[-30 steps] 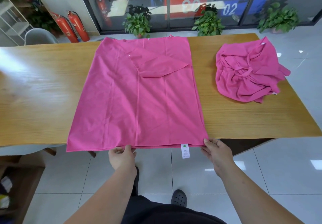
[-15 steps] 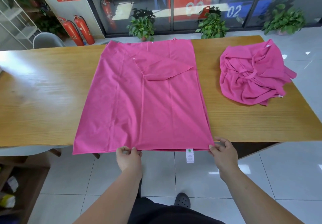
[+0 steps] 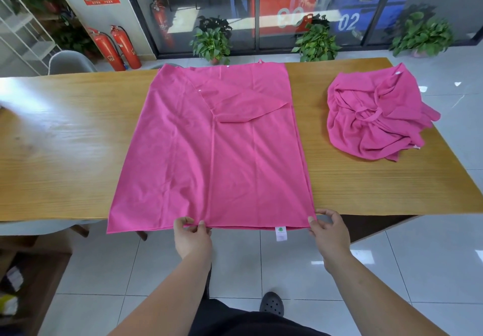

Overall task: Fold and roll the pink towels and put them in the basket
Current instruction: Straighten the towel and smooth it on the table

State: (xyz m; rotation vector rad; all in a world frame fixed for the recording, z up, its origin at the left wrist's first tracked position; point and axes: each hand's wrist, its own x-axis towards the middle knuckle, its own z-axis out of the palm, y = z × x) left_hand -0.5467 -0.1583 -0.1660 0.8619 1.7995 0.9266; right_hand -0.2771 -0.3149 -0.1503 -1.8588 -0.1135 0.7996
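I'm at the folding stage: one pink towel (image 3: 214, 153) lies spread flat across the middle of the tabletop (image 3: 65, 153), reaching from the far edge to the near one, where its hem hangs just over the lip. It looks already doubled lengthwise on the right side, and a triangular flap is turned over near the far right corner. My left hand (image 3: 192, 239) pinches the near hem about midway along. My right hand (image 3: 328, 231) pinches the near right corner, just beside the white label (image 3: 280, 233) dangling from the hem. The hands are well apart, both clamped on cloth. I judge the next move is to carry this gripped strip over toward the left, or straighten it first, keeping the hem aligned. The far flap probably needs smoothing before any rolling. A crumpled heap (image 3: 371, 116) of pink towels waits on the right end of the tabletop, apart from the flat one. I see no basket. The tabletop is pale wood with glare on its left. Beyond it are potted plants (image 3: 213, 40), two fire extinguishers (image 3: 115, 48), a grey chair (image 3: 70, 62) and glass doors. The tiled floor (image 3: 261, 262) lies below.
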